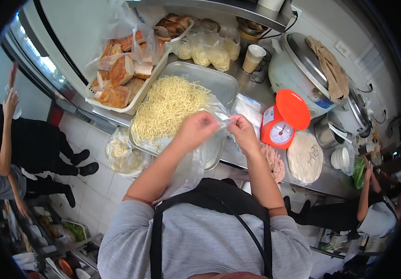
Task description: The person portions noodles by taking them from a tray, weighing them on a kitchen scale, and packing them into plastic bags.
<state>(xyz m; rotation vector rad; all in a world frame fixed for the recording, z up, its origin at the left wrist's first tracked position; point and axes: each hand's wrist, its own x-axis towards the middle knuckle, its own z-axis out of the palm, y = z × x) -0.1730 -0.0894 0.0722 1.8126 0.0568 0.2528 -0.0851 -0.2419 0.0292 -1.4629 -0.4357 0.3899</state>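
Observation:
Between my two hands a clear plastic bag [218, 109] is held by its edge, and the rest of it hangs below my left forearm. My left hand [197, 130] pinches one side, its fingers partly smeared by motion. The other side is gripped in the closed fingertips of my right hand [244, 132]. Under the hands lies a metal tray [226, 83], with a heap of thin yellow noodles [170, 100] mostly in its left part. A stack of clear plastic bags [248, 108] is just beyond my right hand.
Left of the tray stands a white basket [130, 109] of roasted meat pieces. Bagged noodles [210, 51] and a paper cup [254, 58] are behind. To the right are a red scale [277, 125], a flat bagged pale round [305, 158] and a large cooker [298, 69]. Other people stand at both sides.

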